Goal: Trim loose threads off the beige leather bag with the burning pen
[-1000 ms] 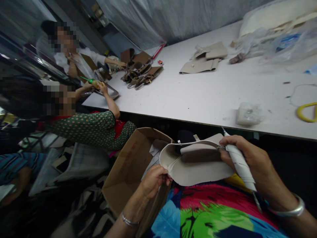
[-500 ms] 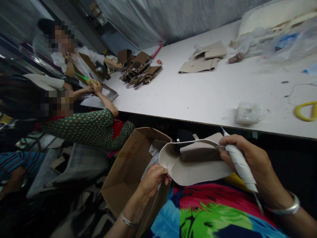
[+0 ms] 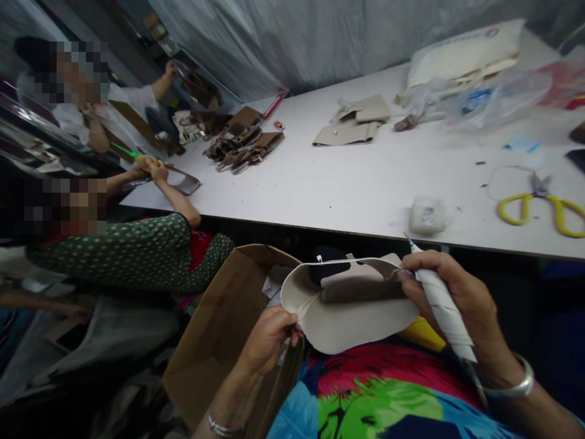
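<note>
A beige leather piece (image 3: 356, 320), curved open like a pouch, is held over my lap below the table edge. My left hand (image 3: 269, 338) is closed, pinching its left corner. My right hand (image 3: 457, 299) is closed around a white paper-wrapped tool (image 3: 441, 308) and also grips the piece's right end. The tool's thin tip points up toward the table edge.
A white table (image 3: 347, 177) carries yellow scissors (image 3: 543, 207), a small plastic packet (image 3: 427, 214), beige leather pieces (image 3: 354, 119), brown pieces (image 3: 242, 143) and plastic bags (image 3: 484, 97). An open cardboard box (image 3: 219, 323) stands at my left. Two other people work at the table's left end.
The view has shifted right, bringing the scissors fully into sight. My hands keep the same hold on the leather piece and tool. The far person's arm has risen.
</note>
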The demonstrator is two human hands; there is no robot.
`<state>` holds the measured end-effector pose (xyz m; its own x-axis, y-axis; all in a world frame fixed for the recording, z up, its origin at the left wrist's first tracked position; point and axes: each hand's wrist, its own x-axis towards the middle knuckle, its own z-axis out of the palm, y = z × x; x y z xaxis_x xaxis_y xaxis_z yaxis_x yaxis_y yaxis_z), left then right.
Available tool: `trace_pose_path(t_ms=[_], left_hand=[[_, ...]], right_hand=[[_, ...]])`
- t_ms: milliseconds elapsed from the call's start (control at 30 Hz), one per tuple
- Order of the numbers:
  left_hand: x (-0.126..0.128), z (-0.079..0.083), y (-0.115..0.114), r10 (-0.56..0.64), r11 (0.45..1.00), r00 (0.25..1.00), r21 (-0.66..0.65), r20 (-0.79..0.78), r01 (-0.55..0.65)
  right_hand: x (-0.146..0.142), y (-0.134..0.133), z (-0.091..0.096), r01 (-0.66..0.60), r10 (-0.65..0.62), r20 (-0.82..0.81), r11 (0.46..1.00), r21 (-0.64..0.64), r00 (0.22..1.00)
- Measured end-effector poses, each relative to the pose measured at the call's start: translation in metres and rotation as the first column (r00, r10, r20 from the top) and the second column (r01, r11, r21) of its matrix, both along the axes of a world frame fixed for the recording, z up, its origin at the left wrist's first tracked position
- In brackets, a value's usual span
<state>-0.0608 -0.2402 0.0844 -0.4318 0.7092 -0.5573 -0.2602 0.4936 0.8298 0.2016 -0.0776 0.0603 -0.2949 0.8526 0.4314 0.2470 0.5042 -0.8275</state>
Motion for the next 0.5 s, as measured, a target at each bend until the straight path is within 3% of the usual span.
trace_pose_path(t_ms=[233, 367, 500], left_hand=[[-0.003, 0.029, 0.043, -0.114, 0.99, 0.993, 0.081, -0.02, 0.115], [0.003, 0.046, 0.069, -0.28, 0.952, 0.96, 0.134, 0.014, 0.275], [0.006, 0.036, 0.093, -0.46, 0.887, 0.887, 0.066, 0.038, 0.457]], right_hand=[[0.036, -0.014, 0.026, 0.257, -0.257, -0.003, 0.965, 0.048, 0.966], [0.061, -0.031, 0.05, 0.507, -0.505, -0.065, 0.861, 0.031, 0.861], [0.08, -0.044, 0.062, 0.64, -0.618, -0.201, 0.766, 0.062, 0.76]])
